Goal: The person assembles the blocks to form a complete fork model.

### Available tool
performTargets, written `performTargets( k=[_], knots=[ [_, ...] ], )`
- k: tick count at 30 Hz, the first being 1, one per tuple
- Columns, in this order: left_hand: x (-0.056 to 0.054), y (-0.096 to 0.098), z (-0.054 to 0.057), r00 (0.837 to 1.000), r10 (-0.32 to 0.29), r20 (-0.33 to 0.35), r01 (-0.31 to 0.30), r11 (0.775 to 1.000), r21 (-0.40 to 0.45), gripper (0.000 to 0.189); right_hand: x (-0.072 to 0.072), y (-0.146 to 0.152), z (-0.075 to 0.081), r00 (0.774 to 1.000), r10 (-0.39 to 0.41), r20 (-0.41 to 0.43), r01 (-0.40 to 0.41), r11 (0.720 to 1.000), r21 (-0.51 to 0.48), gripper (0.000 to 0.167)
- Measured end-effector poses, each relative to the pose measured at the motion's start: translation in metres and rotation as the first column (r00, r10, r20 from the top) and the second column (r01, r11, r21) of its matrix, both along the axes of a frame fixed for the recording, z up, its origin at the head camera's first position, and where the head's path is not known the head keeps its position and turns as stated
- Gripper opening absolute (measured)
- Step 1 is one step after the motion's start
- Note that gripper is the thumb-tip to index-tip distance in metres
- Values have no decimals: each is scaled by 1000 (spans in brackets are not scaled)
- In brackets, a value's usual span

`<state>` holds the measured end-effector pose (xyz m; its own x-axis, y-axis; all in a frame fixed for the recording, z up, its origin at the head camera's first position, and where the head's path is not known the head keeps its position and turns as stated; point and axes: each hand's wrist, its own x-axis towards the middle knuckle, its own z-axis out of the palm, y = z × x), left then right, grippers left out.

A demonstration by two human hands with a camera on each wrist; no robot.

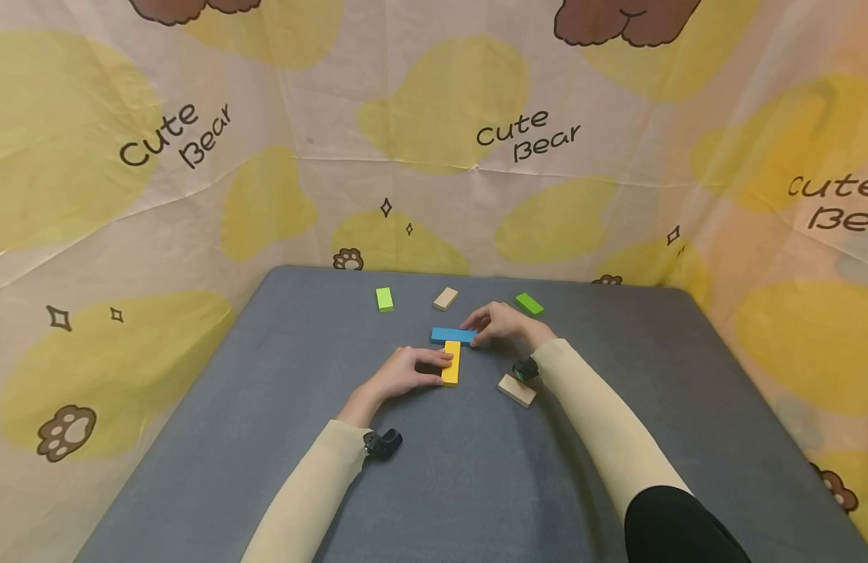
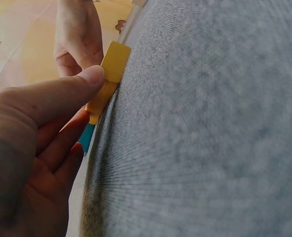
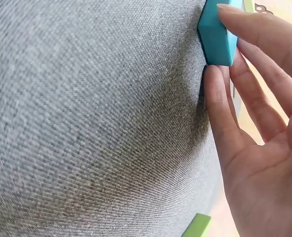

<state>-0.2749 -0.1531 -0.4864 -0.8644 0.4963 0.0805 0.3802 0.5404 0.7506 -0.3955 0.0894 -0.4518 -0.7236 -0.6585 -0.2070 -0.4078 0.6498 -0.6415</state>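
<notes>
A yellow block (image 1: 451, 366) lies lengthwise on the grey table, its far end against or close to the front side of a blue block (image 1: 450, 335) lying crosswise. Together they make a T shape. At the yellow block's left side, my left hand (image 1: 403, 371) holds it with thumb and fingers. The left wrist view shows the thumb on the yellow block (image 2: 117, 61); some fingertips are hidden behind it. My right hand (image 1: 503, 322) pinches the right end of the blue block, with the thumb low against the end and a finger on top of the blue block (image 3: 217, 42).
Behind the T lie a light green block (image 1: 384, 299), a plain wooden block (image 1: 446, 299) and a darker green block (image 1: 529, 304). Another wooden block (image 1: 517, 390) lies under the right wrist. A patterned cloth (image 1: 434, 117) hangs behind the table (image 1: 434, 485).
</notes>
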Motion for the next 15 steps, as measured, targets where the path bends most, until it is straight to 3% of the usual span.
performTargets(
  k=[9,15],
  knots=[
    [0,2,-1,1000,-4,8,4,1000,-2,38,0,10,-1,999,-29,24,31,996,-81,42],
    [-2,-1,3,1000,-10,12,11,1000,-8,38,3,23,4,998,-60,-9,58,985,-162,47]
  ],
)
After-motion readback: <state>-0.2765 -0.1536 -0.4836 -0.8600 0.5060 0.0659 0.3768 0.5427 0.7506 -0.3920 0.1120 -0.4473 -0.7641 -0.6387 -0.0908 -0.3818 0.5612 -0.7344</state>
